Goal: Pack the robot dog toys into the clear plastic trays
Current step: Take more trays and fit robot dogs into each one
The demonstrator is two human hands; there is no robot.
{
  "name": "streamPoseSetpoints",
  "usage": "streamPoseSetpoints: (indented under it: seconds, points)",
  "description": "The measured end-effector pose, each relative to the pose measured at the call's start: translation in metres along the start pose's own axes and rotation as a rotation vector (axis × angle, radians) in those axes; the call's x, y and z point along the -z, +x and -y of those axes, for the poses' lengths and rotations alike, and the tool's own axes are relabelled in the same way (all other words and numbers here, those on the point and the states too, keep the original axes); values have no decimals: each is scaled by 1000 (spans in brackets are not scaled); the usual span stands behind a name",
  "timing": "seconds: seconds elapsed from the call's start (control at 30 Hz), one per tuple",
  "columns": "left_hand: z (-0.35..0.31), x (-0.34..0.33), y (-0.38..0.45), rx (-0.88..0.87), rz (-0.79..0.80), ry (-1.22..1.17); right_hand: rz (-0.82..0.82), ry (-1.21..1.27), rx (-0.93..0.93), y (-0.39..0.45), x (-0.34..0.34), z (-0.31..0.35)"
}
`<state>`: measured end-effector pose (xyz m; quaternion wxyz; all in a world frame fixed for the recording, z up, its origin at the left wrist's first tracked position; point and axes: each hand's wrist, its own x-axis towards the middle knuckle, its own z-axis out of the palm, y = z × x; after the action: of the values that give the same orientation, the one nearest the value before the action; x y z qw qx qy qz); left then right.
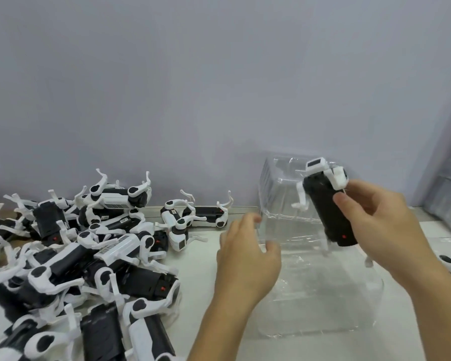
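One robot dog toy (328, 204), black body with white legs and head, is clamped in the right hand (378, 225) and held tilted above the open clear tray (318, 303) near the table's (206, 290) right edge; the left hand (245, 259) pinches the tray's left wall where the raised lid (279, 188) hinges up. The tray looks empty, so packing appears barely begun. A pile of toys (76, 269) covers the table's left side with two more (193, 217) at the back edge against the wall (219, 87), and barcode labels on several are too small to read.
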<state>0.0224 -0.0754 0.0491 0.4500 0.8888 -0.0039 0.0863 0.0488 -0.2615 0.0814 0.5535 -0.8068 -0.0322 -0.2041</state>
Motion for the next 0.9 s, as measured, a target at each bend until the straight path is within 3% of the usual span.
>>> streamPoseSetpoints:
  seconds: [0.07,0.13,0.3,0.43,0.57,0.9]
  points:
    - [11,-5,2,163,145,90,58,-70,17,-1,5,-3]
    - [19,-7,4,258,188,-31,125,-163,50,-1,4,-5]
    - [26,0,10,321,78,-194,328,-238,138,-6,-20,3]
    - [26,5,10,355,17,-356,562,-388,47,-13,-44,3]
    - [23,6,10,394,-21,-465,509,-598,65,-18,-60,-1]
    - [26,4,13,441,-88,-446,571,-583,12,-21,-66,-7]
